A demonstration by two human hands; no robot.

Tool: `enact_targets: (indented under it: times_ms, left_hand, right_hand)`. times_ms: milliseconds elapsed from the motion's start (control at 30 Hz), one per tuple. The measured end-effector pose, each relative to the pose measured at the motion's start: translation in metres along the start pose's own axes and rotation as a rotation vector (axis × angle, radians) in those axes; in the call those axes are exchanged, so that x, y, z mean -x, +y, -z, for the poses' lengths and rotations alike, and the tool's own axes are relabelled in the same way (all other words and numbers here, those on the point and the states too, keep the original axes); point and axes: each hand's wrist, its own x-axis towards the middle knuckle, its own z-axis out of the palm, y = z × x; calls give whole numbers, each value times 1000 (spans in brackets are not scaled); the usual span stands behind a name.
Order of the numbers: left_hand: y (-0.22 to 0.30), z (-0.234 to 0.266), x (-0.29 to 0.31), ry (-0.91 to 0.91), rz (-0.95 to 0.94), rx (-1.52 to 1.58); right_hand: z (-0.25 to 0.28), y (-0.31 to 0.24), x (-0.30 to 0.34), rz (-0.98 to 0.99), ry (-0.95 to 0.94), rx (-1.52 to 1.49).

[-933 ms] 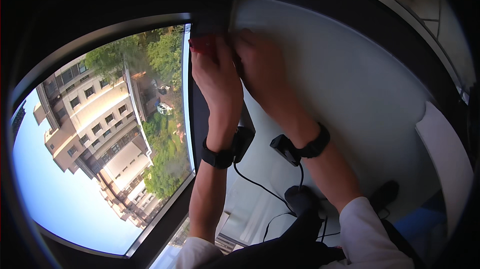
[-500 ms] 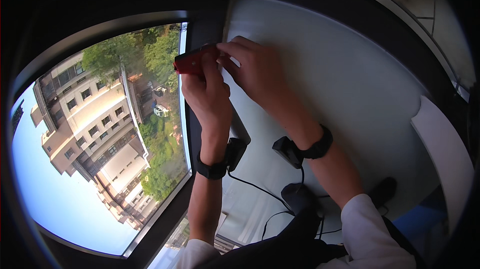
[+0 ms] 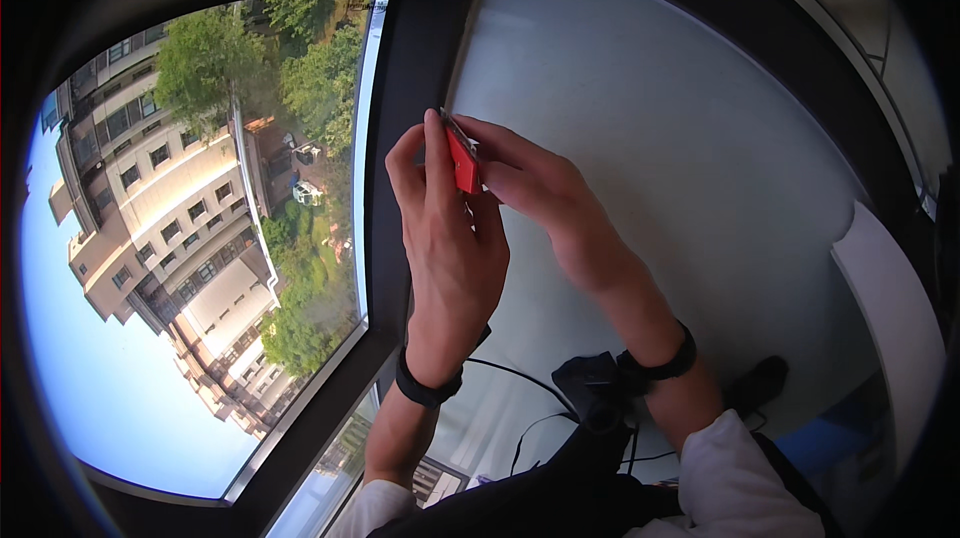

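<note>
A small red object with a dark edge (image 3: pixel 465 170) is held up between my two hands, in front of the dark frame beside the pale panel. Its exact kind cannot be made out. My left hand (image 3: pixel 450 243) grips it from the left, its back toward me and the fingers pointing up and away. From the right, my right hand (image 3: pixel 550 188) pinches the same object with thumb and fingers. Part of it is hidden behind the fingers.
At left is a window (image 3: pixel 215 238) showing a building and trees, bordered by a dark frame (image 3: pixel 425 48). A pale smooth panel (image 3: pixel 660 158) lies to the right, with a white curved board (image 3: pixel 890 308) beyond. Black straps and thin cables (image 3: pixel 530 373) hang from my wrists.
The red object has come lower and to the right, and turned from lying sideways to standing steeply. My left hand has rolled to show its back; my right hand now grips the object's right side.
</note>
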Motion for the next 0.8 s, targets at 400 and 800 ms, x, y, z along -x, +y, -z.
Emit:
enact_targets:
  times_ms: [400, 800]
  left_hand:
    - [-24, -8, -36, 161, 202, 145]
    - [-50, -15, -42, 139, 162, 101]
  right_hand:
    - [0, 30, -31, 458, 350, 1047]
    - [-11, 36, -49, 475, 454, 1242]
